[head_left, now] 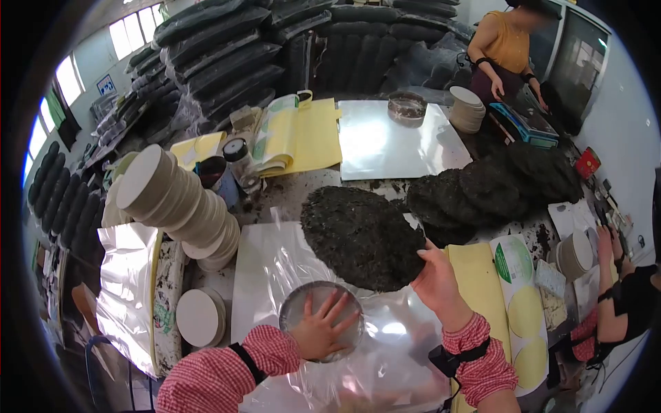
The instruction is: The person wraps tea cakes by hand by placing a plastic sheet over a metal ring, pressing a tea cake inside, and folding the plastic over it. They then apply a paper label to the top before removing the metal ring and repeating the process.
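Note:
My left hand (322,327) is spread flat inside a shallow round metal ring (295,308), fingers apart. The ring lies on a shiny, film-covered sheet (265,265) in front of me. Between thumb and fingers, my right hand (441,286) grips the right edge of a dark round cake (361,237) that looks like dried seaweed. This cake is raised and tilted above the sheet, just beyond the ring. Some of my right fingers are hidden behind it. More dark round cakes (485,189) lie overlapped behind it to the right.
Stacks of pale round discs (158,189) lean at the left. Yellow label sheets (468,275) lie at right, others (317,134) at the back. A second ring (407,109) sits on a shiny board (385,148). Two people work nearby, back right and far right. Black bags (213,55) are piled behind.

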Demonstrator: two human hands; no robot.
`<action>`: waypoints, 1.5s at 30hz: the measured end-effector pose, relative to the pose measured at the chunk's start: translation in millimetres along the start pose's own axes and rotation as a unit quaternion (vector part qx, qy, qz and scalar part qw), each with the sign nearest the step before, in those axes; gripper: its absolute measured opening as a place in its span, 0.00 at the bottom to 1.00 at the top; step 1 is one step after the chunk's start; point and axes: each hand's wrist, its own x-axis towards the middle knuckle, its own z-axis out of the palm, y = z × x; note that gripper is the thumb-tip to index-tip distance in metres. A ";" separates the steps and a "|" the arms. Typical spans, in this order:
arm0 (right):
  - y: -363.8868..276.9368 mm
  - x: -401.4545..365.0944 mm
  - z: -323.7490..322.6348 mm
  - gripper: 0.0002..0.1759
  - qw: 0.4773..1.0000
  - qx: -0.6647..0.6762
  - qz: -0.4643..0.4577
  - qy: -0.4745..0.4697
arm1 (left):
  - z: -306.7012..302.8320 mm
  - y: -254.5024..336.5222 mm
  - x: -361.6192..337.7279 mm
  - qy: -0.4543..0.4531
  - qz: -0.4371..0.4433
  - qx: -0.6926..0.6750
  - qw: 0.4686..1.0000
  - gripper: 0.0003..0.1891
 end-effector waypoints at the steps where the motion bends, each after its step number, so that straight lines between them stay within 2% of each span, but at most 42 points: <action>1: 2.9 -8.5 2.4 0.24 1.000 0.015 0.019 -0.003 | 2.7 -1.0 4.2 -0.065 -0.023 -0.004 0.998 0.41; 2: 4.6 -15.5 4.9 0.24 0.999 0.009 0.032 0.000 | 1.0 -2.3 6.8 -0.128 -0.047 -0.005 0.991 0.41; 4: 7.4 -21.1 14.5 0.29 0.998 -0.008 0.061 -0.034 | -15.7 1.7 -0.5 -0.143 -0.064 -0.033 0.987 0.39; 5: 11.6 -23.6 17.6 0.29 0.997 -0.010 0.062 -0.041 | -20.5 3.6 -10.6 -0.087 -0.102 -0.137 0.981 0.38; 7: 27.3 -39.1 20.2 0.33 0.997 -0.019 0.026 -0.071 | -29.3 5.9 -35.4 0.026 -0.164 -0.335 0.927 0.36; 8: 36.3 -51.9 23.4 0.35 0.997 -0.052 0.034 -0.050 | -32.3 3.5 -45.3 0.084 -0.185 -0.426 0.882 0.36; 10: 73.8 -70.9 1.4 0.40 0.966 -0.260 -0.016 0.003 | -45.3 -20.4 -46.7 0.206 -0.198 -0.580 0.763 0.34; 12: 89.4 -82.3 -0.1 0.43 0.939 -0.345 -0.007 -0.002 | -52.1 -40.0 -46.1 0.296 -0.196 -0.718 0.599 0.33; 13: 95.7 -85.6 -0.2 0.44 0.918 -0.397 -0.001 -0.006 | -46.3 -36.2 -52.0 0.323 -0.207 -0.782 0.492 0.32; 14: 98.0 -89.3 3.1 0.44 0.893 -0.451 0.012 -0.011 | -38.1 -27.8 -57.4 0.317 -0.214 -0.788 0.482 0.32; 15: 93.5 -94.4 8.3 0.44 0.891 -0.454 0.021 -0.007 | -33.1 -21.9 -60.5 0.338 -0.262 -0.590 0.685 0.33; 16: 85.1 -94.4 18.1 0.43 0.857 -0.513 0.045 -0.004 | -32.5 -22.3 -60.2 0.334 -0.283 -0.337 0.834 0.35; 17: 78.1 -88.7 29.5 0.42 0.821 -0.567 0.065 -0.002 | -14.8 -22.4 -58.3 0.352 -0.290 -0.357 0.815 0.38; 18: 73.2 -80.4 39.2 0.42 0.821 -0.567 0.060 -0.001 | -1.6 -25.7 -60.0 0.381 -0.262 -0.417 0.783 0.36; 19: 68.1 -73.3 47.0 0.37 0.737 -0.665 -0.117 -0.043 | -9.2 -26.0 -56.1 0.382 -0.254 -0.423 0.781 0.34; 20: 63.5 -70.5 51.5 0.33 0.617 -0.732 -0.278 -0.080 | -16.1 -21.4 -55.4 0.377 -0.250 -0.436 0.778 0.32; 21: 68.4 -51.4 46.9 0.31 0.609 -0.713 -0.285 -0.201 | -20.2 -21.4 -55.9 0.357 -0.256 -0.423 0.793 0.30; 22: 81.0 -38.5 46.7 0.31 0.603 -0.701 -0.272 -0.266 | -24.4 -22.7 -54.4 0.340 -0.260 -0.408 0.807 0.27; 23: 91.2 -36.2 46.9 0.31 0.583 -0.729 -0.233 -0.273 | -28.5 -17.9 -48.4 0.365 -0.264 -0.394 0.801 0.23; 24: 98.6 -33.7 49.0 0.32 0.561 -0.753 -0.196 -0.281 | -28.1 -16.8 -43.7 0.362 -0.265 -0.396 0.801 0.23; 25: 102.1 -30.5 52.2 0.32 0.561 -0.753 -0.194 -0.284 | -26.7 -16.8 -39.7 0.344 -0.271 -0.332 0.835 0.21; 26: 104.7 -29.3 55.4 0.34 0.533 -0.782 -0.162 -0.279 | -24.9 -14.3 -35.8 0.324 -0.278 -0.266 0.864 0.20; 27: 107.5 -30.5 58.0 0.36 0.504 -0.810 -0.130 -0.271 | -21.8 -11.5 -27.2 0.317 -0.275 -0.140 0.897 0.18; 28: 110.6 -30.9 59.5 0.36 0.505 -0.809 -0.131 -0.270 | -24.9 -9.6 -26.7 0.316 -0.274 -0.139 0.898 0.18; 30: 114.5 -26.2 59.4 0.45 0.516 -0.810 -0.125 -0.250 | -40.6 -9.3 -23.2 0.282 -0.207 0.036 0.936 0.22; 31: 116.3 -26.2 57.9 0.55 0.522 -0.808 -0.125 -0.243 | -55.3 -16.8 -31.7 0.194 -0.124 -0.081 0.970 0.33; 32: 121.7 -27.6 58.6 0.55 0.527 -0.807 -0.112 -0.241 | -58.2 -21.0 -27.2 0.183 -0.123 -0.090 0.971 0.33; 34: 129.6 -24.6 63.1 0.59 0.460 -0.852 -0.125 -0.216 | -58.3 -22.8 -24.6 -0.014 -0.143 -0.108 0.984 0.45; 35: 133.5 -24.0 63.0 0.53 0.434 -0.870 -0.092 -0.216 | -51.9 -20.1 -20.5 -0.022 -0.121 -0.021 0.992 0.50; 36: 141.9 -25.5 58.9 0.53 0.434 -0.870 -0.093 -0.215 | -42.7 -18.1 -19.6 -0.021 -0.121 -0.020 0.992 0.50; 38: 162.5 -25.9 50.7 0.41 0.372 -0.906 -0.140 -0.143 | -22.8 -14.1 -14.8 0.010 -0.148 0.066 0.987 0.50; 39: 169.2 -26.7 49.8 0.32 0.368 -0.911 -0.135 -0.127 | -14.0 -13.5 -11.1 0.003 -0.175 0.047 0.984 0.44; 40: 174.7 -27.1 46.5 0.32 0.369 -0.911 -0.130 -0.129 | -7.2 -14.3 -8.2 -0.001 -0.175 0.043 0.984 0.44; 42: 179.9 -23.8 43.7 0.33 0.358 -0.913 -0.157 -0.113 | -22.1 -17.3 5.5 -0.114 -0.328 -0.170 0.922 0.30; 43: 178.7 -27.7 41.8 0.33 0.360 -0.913 -0.154 -0.114 | -21.3 -17.5 -2.8 -0.118 -0.328 -0.171 0.922 0.30; 44: 169.0 -30.1 46.8 0.30 0.373 -0.908 -0.131 -0.141 | -21.4 -21.8 -15.5 -0.070 -0.208 -0.096 0.971 0.25; 45: 158.3 -27.2 52.2 0.27 0.383 -0.901 -0.118 -0.164 | -25.5 -29.4 -20.3 -0.015 -0.084 -0.011 0.996 0.20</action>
